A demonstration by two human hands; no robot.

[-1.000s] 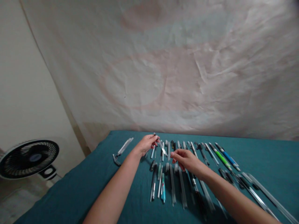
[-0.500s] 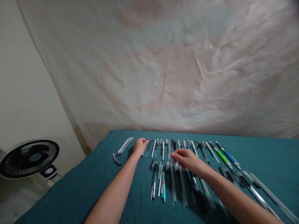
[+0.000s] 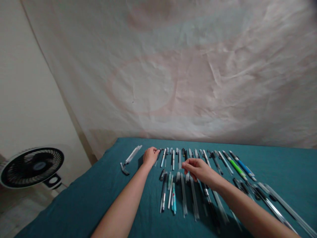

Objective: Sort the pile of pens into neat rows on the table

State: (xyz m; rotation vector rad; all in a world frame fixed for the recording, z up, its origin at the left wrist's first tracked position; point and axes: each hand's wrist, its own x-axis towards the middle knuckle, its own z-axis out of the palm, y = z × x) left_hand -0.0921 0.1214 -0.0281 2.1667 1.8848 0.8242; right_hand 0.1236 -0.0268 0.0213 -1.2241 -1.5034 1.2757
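My left hand (image 3: 150, 157) is at the back of the cloth, its fingers closed at the upper end of a thin dark pen (image 3: 158, 158) in the back row. A white pen (image 3: 163, 158) lies just right of it. My right hand (image 3: 195, 169) hovers between the two rows, thumb and fingers pinched together; anything between them is too small to make out. Behind its fingertips lies a clear pen tube (image 3: 180, 160). Below, in the front row, are a turquoise pen (image 3: 173, 198), a clear barrel (image 3: 183, 195) and a loose clear cap (image 3: 178, 177).
Teal cloth (image 3: 99, 195) covers the table. Clear tubes (image 3: 133, 154) and a dark curved piece (image 3: 124, 169) lie at left. Green (image 3: 236, 166) and blue (image 3: 241, 164) pens lie at right, with several clear pens nearer. A fan (image 3: 32, 167) stands beyond the left edge.
My left hand has shifted slightly right, to the thin dark pen; the small dark tip that showed at its fingertips is no longer distinct. My right hand is nearly still.
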